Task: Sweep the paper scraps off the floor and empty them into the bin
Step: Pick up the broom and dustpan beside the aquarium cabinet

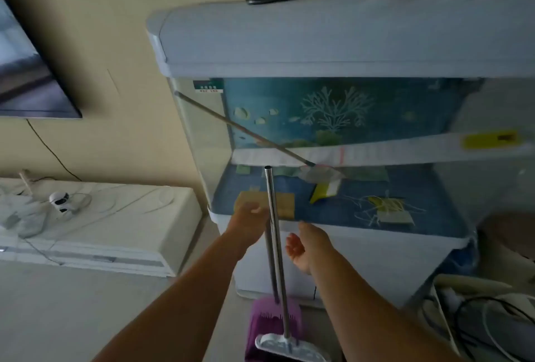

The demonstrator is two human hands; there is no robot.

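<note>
A chrome broom handle stands upright against the fish tank, with its grey-white broom head on the floor at the bottom. A purple dustpan stands just behind it on a darker second pole. My left hand is left of the handle with its fingertips at the pole, not wrapped around it. My right hand hovers just right of the handle, palm turned in and fingers apart. I see no paper scraps or bin.
A fish tank on a white cabinet fills the space ahead, with a net and clutter inside it. A low white TV unit with cables stands at the left under a wall screen. Boxes and cords crowd the right.
</note>
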